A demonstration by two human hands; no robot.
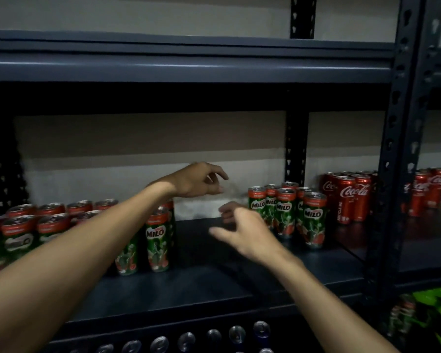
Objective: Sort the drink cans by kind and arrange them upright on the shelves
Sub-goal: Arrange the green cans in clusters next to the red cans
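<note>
Several green Milo cans (23,233) stand upright at the left of the dark shelf (214,284), with one more Milo can (156,240) at the group's right end. A second Milo group (285,212) stands further right. Red Coca-Cola cans (351,194) stand beyond them near the upright post. My left hand (196,180) hovers above the gap between the Milo groups, fingers loosely curled, holding nothing. My right hand (242,230) is lower, just left of the second Milo group, fingers spread and empty; it is motion-blurred.
More Coca-Cola cans (428,189) stand on the neighbouring shelf right of the post (397,149). Can tops (189,340) show on the shelf below. A green plastic pack (435,317) lies at the lower right. An upper shelf beam (189,70) runs overhead.
</note>
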